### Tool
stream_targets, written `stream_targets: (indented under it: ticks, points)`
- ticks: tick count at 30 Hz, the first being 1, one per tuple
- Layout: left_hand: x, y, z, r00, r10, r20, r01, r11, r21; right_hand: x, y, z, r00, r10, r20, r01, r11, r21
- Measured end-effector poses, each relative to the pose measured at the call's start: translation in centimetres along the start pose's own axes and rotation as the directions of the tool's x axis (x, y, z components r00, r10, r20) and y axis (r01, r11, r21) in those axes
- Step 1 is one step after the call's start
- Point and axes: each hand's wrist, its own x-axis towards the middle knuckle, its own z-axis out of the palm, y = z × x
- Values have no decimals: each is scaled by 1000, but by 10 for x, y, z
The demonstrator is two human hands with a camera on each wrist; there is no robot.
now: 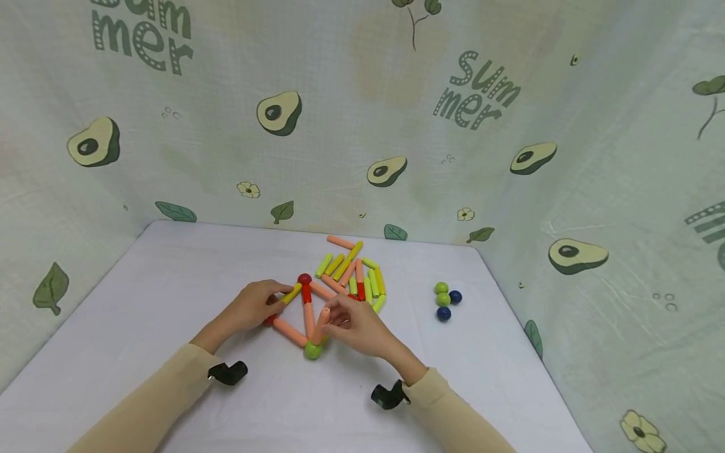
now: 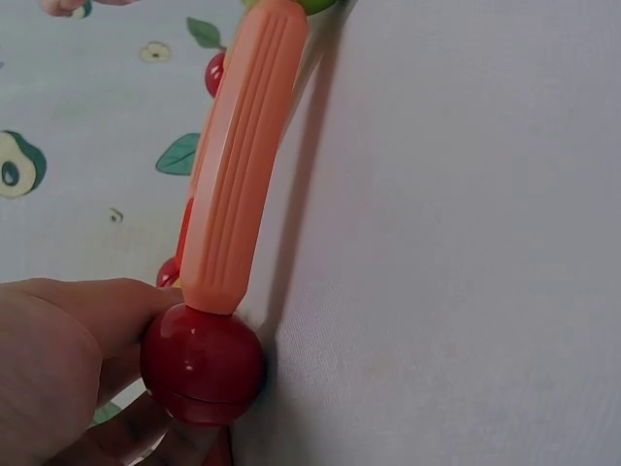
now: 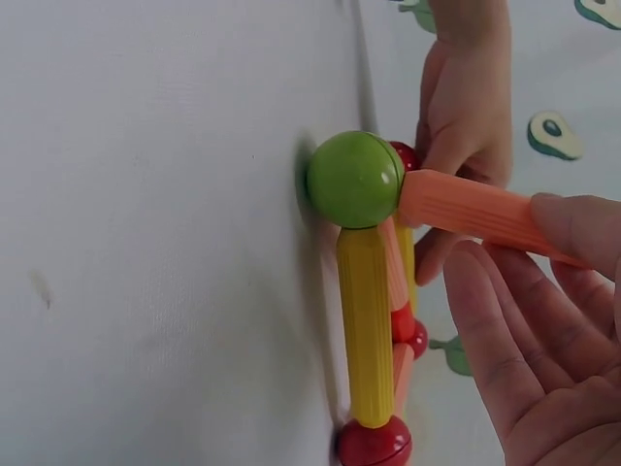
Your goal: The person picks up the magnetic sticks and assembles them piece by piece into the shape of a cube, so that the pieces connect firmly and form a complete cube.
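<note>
Stick of salmon pink (image 1: 321, 324), lower end touching green ball (image 1: 312, 350), long axis rising from it at a tilt, upper end free of any ball. Right hand (image 1: 357, 326) nearer, just right of and beyond green ball, thumb and fingers pinching upper part of this stick. Left hand (image 1: 252, 306) farther off, left of and beyond green ball, fingers bent over yellow stick (image 1: 292, 294), seemingly pinching it; exact fingertip contact partly hidden. Just beside left fingers, dark red ball (image 2: 202, 359), joined to green ball by low salmon bar (image 1: 290, 332). Also beyond green ball, end to end in one line, inner salmon bar (image 1: 309, 319) and short red bar (image 1: 306, 293), leading to far red ball (image 1: 304, 278). In right wrist view, low yellow bar (image 3: 367, 330) from green ball to another red ball (image 3: 376, 445). Farther beyond green ball and to its right, cluster of loose sticks (image 1: 348, 260). Well to its right and beyond, loose balls (image 1: 444, 313), green and blue. Beneath everything, white table (image 1: 311, 415); well beyond green ball, cloth backdrop (image 1: 340, 126) printed with avocados, leaves and word "summer".
</note>
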Motion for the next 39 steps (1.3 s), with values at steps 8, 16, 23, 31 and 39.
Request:
stream_targets:
  ticks: [8, 16, 23, 31, 39]
  points:
    - [4, 3, -5, 998, 24, 51, -24, 1000, 12, 3, 1, 7, 1000, -5, 21, 5, 1000, -1]
    - [13, -3, -4, 993, 103, 64, -103, 995, 9, 3, -1, 8, 1000, 0, 18, 0, 1000, -3]
    - [6, -3, 1, 986, 165, -25, -163, 984, 68, 3, -3, 7, 1000, -10, 12, 11, 1000, -11]
    - [-33, 26, 4, 957, 241, -160, -255, 964, -77, 5, -5, 0, 999, 0, -35, 1, 1000, 24]
    - [-48, 45, 24, 937, 302, -175, -334, 921, -200, 4, -2, -1, 998, 12, -68, -8, 999, 54]
